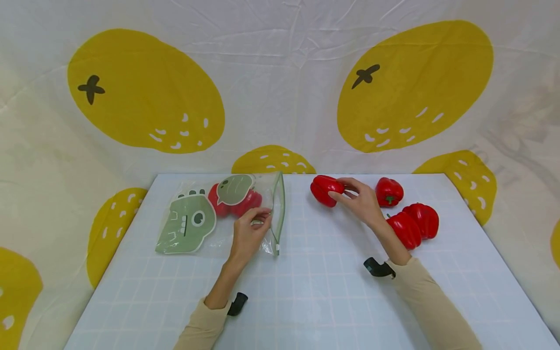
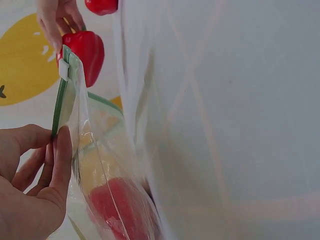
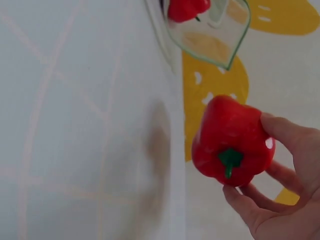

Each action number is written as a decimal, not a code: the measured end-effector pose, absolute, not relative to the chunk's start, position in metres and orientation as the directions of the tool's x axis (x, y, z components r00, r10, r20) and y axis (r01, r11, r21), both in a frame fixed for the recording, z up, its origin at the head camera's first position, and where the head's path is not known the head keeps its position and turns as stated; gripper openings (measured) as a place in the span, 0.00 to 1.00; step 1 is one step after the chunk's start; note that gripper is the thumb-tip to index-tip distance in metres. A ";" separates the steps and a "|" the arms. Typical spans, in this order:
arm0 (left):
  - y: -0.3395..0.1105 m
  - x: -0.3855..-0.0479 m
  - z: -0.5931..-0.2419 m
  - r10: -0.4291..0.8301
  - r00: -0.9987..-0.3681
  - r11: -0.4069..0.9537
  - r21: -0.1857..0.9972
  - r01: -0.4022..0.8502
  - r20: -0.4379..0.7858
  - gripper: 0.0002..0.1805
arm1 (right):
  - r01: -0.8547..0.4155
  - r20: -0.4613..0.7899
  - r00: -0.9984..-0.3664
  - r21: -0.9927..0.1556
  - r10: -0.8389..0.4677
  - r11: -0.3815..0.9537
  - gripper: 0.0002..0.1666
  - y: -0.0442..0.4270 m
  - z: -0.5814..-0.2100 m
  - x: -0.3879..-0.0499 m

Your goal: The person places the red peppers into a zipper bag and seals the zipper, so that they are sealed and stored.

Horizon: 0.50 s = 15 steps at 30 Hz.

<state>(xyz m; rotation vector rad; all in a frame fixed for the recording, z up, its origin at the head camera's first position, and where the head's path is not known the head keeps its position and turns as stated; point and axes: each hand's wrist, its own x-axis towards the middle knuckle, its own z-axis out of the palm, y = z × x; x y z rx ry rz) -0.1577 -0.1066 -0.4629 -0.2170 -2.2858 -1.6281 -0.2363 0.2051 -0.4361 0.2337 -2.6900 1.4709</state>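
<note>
My left hand (image 1: 250, 232) pinches the green rim of a clear zip bag (image 2: 100, 145) between thumb and fingers, and the bag's mouth gapes toward the right. Inside the bag, red bell peppers (image 1: 245, 204) show through the plastic, partly hidden by a green cartoon print. To the right of the opening, my right hand (image 1: 360, 201) holds a red bell pepper (image 3: 232, 142) by its sides, raised off the table. The green stem of this pepper faces the right wrist camera. A white slider (image 2: 63, 70) sits on the bag's rim.
Behind my right hand stands one red pepper (image 1: 389, 192). Two more peppers (image 1: 421, 220) lie touching at the right of the white gridded table (image 1: 315, 291). A cloth (image 1: 280, 97) printed with yellow fruit hangs behind the table.
</note>
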 end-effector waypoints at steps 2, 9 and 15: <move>-0.107 -0.158 -0.463 -0.062 -0.935 0.335 0.889 0.311 0.351 0.10 | -0.158 0.125 -0.987 -0.845 -0.097 0.510 0.37 0.200 -0.435 -0.235; -0.107 -0.157 -0.462 -0.066 -0.938 0.333 0.894 0.300 0.340 0.10 | -0.126 0.094 -0.991 -0.893 -0.096 0.432 0.37 0.183 -0.436 -0.232; -0.106 -0.157 -0.461 -0.064 -0.937 0.320 0.896 0.307 0.344 0.09 | -0.112 0.079 -0.992 -0.914 -0.100 0.389 0.36 0.168 -0.438 -0.232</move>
